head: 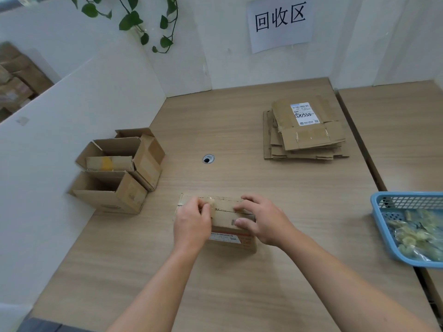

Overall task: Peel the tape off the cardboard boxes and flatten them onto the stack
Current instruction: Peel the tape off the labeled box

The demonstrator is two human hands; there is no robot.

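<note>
The left hand (191, 222) pinches the tape (211, 202) while the right hand (262, 221) presses flat on the box (224, 219), so a fast pull could snap the tape short

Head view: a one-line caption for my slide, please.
The left hand pinches tape on a closed box; the right hand steadies it.

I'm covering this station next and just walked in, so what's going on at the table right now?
A person is peeling clear tape off a small cardboard box. The left hand pinches a lifted end of it on the box top; the right hand rests on the box, steadying it. A stack of flattened boxes sits far right, and open boxes wait at left.
</note>
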